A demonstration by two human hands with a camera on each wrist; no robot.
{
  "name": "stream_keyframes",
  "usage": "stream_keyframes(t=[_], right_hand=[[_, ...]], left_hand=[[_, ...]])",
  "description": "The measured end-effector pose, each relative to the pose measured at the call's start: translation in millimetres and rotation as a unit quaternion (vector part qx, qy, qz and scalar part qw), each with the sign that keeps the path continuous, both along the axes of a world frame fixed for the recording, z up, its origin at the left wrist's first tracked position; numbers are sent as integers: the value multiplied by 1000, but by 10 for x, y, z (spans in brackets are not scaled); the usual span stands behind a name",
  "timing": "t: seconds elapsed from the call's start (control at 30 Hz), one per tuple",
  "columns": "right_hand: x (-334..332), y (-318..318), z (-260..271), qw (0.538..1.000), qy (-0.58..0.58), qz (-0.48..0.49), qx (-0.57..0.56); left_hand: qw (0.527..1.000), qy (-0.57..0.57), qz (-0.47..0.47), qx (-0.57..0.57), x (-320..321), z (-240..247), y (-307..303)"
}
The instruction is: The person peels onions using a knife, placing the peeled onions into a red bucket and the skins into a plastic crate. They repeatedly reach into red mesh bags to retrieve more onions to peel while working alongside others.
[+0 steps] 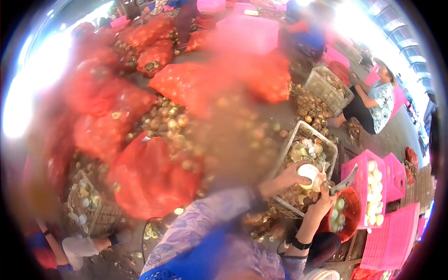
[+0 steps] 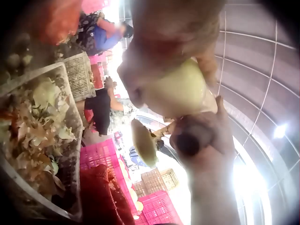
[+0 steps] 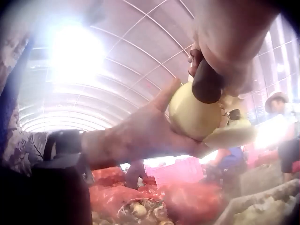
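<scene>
In the head view my left hand [image 1: 285, 181] grips a pale, peeled onion [image 1: 308, 173] over a crate of skins. Close beside it, my right hand [image 1: 322, 201] holds a knife [image 1: 344, 181] whose blade points up and right. The left wrist view has the onion [image 2: 180, 91] between my left hand [image 2: 171, 40] above and my right hand [image 2: 208, 143] below. From the right wrist, the dark knife handle [image 3: 207, 83] shows in my right hand [image 3: 236, 44], in front of the onion [image 3: 193, 111] in my left hand [image 3: 136, 133].
The skin crate [image 1: 332, 148] stands beneath the hands. To its right are a red bucket [image 1: 356, 205] and a pink crate [image 1: 346, 168] with peeled onions. Red net sacks [image 1: 151, 179] and loose onions [image 1: 173, 122] lie left. A seated person [image 1: 379, 100] works beyond, at the right.
</scene>
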State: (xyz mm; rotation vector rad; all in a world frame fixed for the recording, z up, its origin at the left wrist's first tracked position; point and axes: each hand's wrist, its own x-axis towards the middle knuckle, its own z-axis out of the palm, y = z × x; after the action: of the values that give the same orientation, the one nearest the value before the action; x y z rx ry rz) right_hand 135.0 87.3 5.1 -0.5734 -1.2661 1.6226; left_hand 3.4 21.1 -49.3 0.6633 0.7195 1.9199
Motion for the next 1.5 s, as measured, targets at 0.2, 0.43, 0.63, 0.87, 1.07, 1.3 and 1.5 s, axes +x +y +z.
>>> stream_keyframes(t=[0.2,0.43,0.63,0.87,1.07,1.3,1.5], right_hand=[[107,6,-98,989,61,40,-130],[44,-82,-10,999,-30,27,21],[88,-63,-48,998,25,46,-36],[282,300,-362,884,242,385,-113],[336,435,-278,924,263,213,-177],[157,238,526,950,229,-110,-180],[243,670,653,982,165,-65,-70]], left_hand=[[994,-79,-45,66,-12,189,-140],[998,40,-52,11,-99,81,-49],[993,102,-50,-24,-154,231,-164],[994,-15,-54,94,-85,305,-206],[977,-83,-103,170,-81,397,-334],[984,-121,-48,121,-193,250,-417],[980,-179,-16,83,-223,205,-391]])
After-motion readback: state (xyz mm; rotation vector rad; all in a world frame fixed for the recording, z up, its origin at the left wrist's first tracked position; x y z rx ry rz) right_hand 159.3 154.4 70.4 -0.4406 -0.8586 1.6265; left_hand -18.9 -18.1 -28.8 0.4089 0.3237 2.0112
